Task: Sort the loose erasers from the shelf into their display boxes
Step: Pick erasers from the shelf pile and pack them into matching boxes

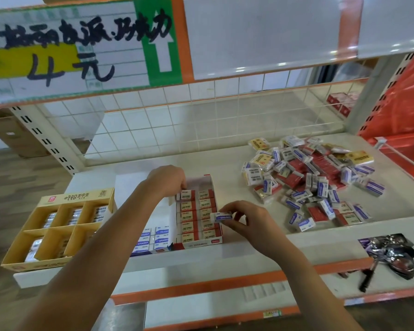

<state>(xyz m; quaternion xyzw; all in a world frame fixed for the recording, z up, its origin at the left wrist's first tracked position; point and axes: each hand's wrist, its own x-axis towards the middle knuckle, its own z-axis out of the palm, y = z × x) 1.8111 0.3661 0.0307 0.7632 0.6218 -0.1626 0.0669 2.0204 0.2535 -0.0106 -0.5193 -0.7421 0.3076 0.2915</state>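
Head view: right hand point(243, 219) pinches a blue eraser point(221, 216) by its ends, held just over the right edge of the red box point(197, 244). Left hand point(167, 180) is at the far end of that box, fingers curled onto the top red eraser point(186, 195) — looks like it is seating or steadying the row.

Red box shows two columns of red 2B erasers, looks nearly full. Blue box point(153, 240) sits touching its left side, only the near rows filled. Yellow box point(58, 225) further left, compartments part filled. Loose pile point(313, 177) lies well right on the shelf point(201, 163), mixed red, blue and yellow.

Step in hand, my read: the blue eraser belongs in the blue box, not under where it hovers now. Carry it left across the red box, keep the label up and aligned with the rows there, drop it into the next free slot behind them. Left arm crosses that path — clear it first, or knock the red column.
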